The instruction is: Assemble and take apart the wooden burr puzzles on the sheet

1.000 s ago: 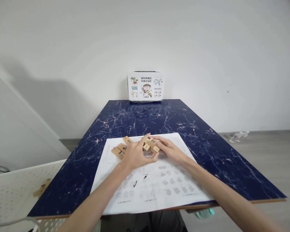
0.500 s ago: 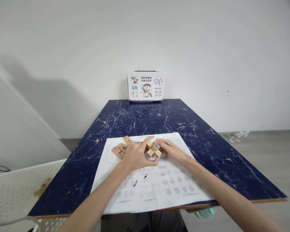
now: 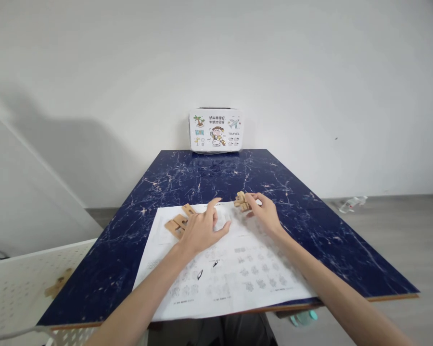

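My right hand (image 3: 265, 214) pinches a small assembly of interlocked wooden blocks (image 3: 241, 201), lifted a little above the far edge of a white printed sheet (image 3: 231, 269). My left hand (image 3: 202, 228) rests on the sheet with fingers loosely curled and apart, nothing visible in it. Just left of that hand lie loose notched wooden pieces (image 3: 180, 218) on the paper. The sheet lies on a dark blue marbled table (image 3: 202, 175).
A white box with cartoon travel pictures (image 3: 215, 129) stands at the table's far edge against the wall. A white perforated basket (image 3: 18, 288) with a wooden piece (image 3: 59, 283) is at the lower left. A plastic bottle (image 3: 350, 203) lies on the floor to the right.
The right hand has carried the wooden assembly up and to the right, out of the left hand. The left hand has let go and stays on the sheet.
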The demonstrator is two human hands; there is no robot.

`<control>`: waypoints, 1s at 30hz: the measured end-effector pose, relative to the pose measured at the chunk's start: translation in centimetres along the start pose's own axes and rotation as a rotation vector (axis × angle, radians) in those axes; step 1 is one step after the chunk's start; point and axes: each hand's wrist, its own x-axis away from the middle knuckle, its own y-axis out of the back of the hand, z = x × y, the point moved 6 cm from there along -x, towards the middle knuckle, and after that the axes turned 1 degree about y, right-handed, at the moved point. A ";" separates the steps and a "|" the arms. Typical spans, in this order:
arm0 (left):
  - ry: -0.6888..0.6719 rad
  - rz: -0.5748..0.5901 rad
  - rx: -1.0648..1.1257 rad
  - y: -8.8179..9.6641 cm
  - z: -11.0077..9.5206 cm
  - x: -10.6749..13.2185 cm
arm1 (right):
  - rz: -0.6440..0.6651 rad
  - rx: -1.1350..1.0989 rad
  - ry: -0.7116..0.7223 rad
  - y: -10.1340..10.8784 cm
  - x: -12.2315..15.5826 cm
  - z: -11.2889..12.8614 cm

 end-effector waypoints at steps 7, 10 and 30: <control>0.030 0.050 0.000 -0.1 0.1 -0.1 | -0.301 0.428 0.043 3.6 -1.2 0.1; 0.025 0.049 -0.009 0.0 0.0 -0.1 | -0.375 0.521 0.059 4.4 -1.3 0.3; -0.049 -0.148 -0.140 4.0 4.2 0.2 | 0.403 0.602 0.467 -3.5 2.7 1.7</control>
